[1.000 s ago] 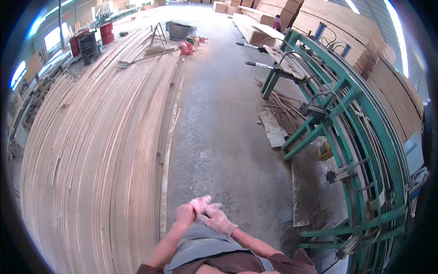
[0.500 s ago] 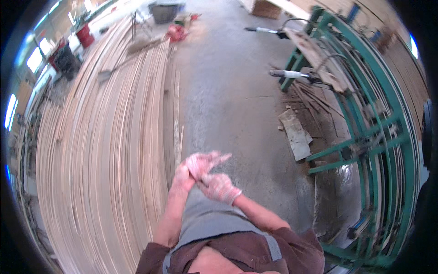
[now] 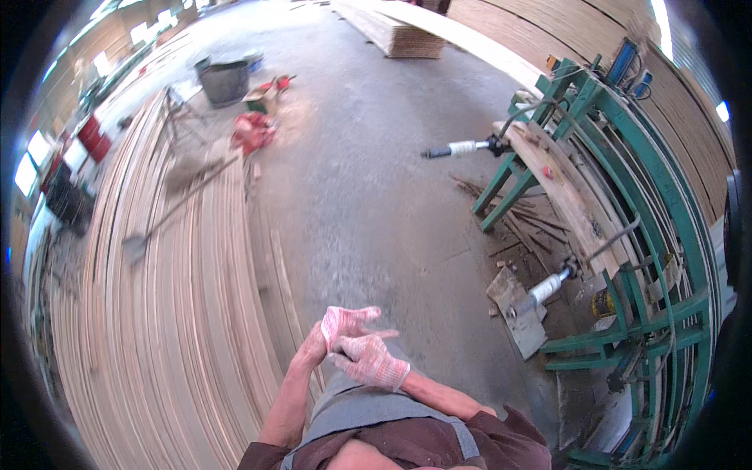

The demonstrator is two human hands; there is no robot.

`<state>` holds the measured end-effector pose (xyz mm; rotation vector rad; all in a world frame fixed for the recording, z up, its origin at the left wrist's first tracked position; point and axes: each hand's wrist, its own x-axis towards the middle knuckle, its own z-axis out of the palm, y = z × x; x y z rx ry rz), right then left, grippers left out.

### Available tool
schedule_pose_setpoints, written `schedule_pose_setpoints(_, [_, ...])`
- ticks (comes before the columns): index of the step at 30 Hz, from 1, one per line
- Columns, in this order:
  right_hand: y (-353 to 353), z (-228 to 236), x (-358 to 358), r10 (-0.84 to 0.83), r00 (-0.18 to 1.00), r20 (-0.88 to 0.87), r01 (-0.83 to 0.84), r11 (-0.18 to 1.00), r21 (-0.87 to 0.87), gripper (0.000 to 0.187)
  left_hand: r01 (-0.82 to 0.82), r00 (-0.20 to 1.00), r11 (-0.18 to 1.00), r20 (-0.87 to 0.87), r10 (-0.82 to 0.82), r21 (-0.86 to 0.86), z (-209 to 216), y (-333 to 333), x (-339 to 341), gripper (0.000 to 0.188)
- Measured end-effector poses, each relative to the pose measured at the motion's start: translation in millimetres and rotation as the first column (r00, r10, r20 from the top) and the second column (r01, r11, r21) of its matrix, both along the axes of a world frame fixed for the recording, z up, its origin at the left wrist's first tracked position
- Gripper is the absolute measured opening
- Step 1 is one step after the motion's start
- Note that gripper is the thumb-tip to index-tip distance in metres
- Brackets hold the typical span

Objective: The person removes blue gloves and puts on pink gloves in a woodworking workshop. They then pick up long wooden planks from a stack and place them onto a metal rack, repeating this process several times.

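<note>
In front of my apron [image 3: 372, 403], both hands are together, each in a pinkish-white knit work glove. My left hand [image 3: 354, 319] points to the right with its fingers stretched out and apart. Its wrist is bare below the left glove [image 3: 332, 321], whose cuff looks bunched near the base of the hand. My right hand [image 3: 371, 361] lies across the near side of it, fingertips closed on the edge of that glove. The right glove covers the hand down to its ribbed cuff at the wrist.
Long wooden boards [image 3: 172, 313] lie to my left, with a shovel [image 3: 180, 207] on them. Ahead are a dark tub [image 3: 223, 84] and a red bag [image 3: 252, 131]. On the right stands a green steel frame [image 3: 627, 337] holding a plank and white-handled tools [image 3: 464, 147].
The view has shifted, bringing more floor and the far board stack into sight. Both hands sit lower in the picture, and my right hand still grips the left glove.
</note>
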<state>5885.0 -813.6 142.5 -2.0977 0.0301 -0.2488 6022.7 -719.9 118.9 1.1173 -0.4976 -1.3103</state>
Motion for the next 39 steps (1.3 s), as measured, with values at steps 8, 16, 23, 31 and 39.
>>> schedule_pose_setpoints(8, [-177,-38,313,0.048,0.999,0.019,-0.046,0.995,-0.087,0.025,0.136,0.988,0.99,0.084,-0.133,-0.026,1,-172,284,0.054])
schedule_pose_setpoints(16, [-379,-5,596,0.241,0.97,-0.029,-0.233,0.894,-0.384,0.028,0.287,0.554,0.941,-0.833,-0.011,0.178,-32,-384,551,0.057])
schedule_pose_setpoints(23, [-605,-51,781,-0.017,1.0,-0.019,0.013,0.976,-0.218,0.02,-0.107,0.842,0.975,-0.54,-0.015,-0.194,-38,-666,758,0.034])
schedule_pose_setpoints(31, [-906,-45,909,-0.229,0.966,0.118,0.249,0.947,-0.205,0.023,0.473,0.382,0.878,-0.882,-0.278,-0.072,-7,-1011,904,0.071])
schedule_pose_setpoints(39, [-1170,-49,1018,-0.041,0.988,-0.147,0.031,0.997,-0.066,0.026,0.462,0.472,0.887,-0.852,-0.227,0.019,-38,-1237,1009,0.078])
